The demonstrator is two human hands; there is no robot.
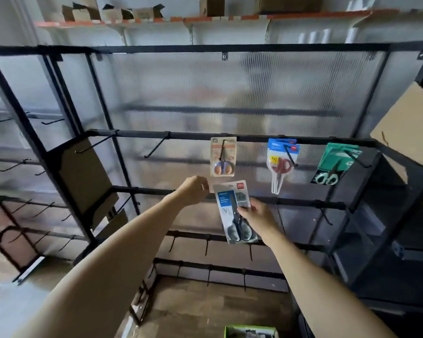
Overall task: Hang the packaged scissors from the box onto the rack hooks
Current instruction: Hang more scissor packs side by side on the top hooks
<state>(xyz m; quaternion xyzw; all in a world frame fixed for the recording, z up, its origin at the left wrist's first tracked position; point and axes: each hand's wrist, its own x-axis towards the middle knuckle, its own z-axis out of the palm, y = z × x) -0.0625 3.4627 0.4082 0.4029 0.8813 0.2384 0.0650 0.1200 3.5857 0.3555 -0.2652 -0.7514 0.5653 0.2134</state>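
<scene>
My right hand (257,217) grips a pack of dark-handled scissors (233,211) with a grey and blue card, held upright in front of the rack's second bar (144,191). My left hand (194,190) is at that bar just left of the pack's top corner, fingers curled; what they hold I cannot tell. On the bar above hang three packs: orange-handled scissors (223,156), red-handled scissors (280,162) and green-carded scissors (335,164). The green-rimmed box (250,331) sits on the floor at the bottom edge.
Bare hooks (155,148) stick out of the black rack to the left and on the lower bars. Brown cardboard sheets (83,176) lean in the left bay. A dark shelf unit (381,228) with cardboard stands at the right. Boxes line the top shelf.
</scene>
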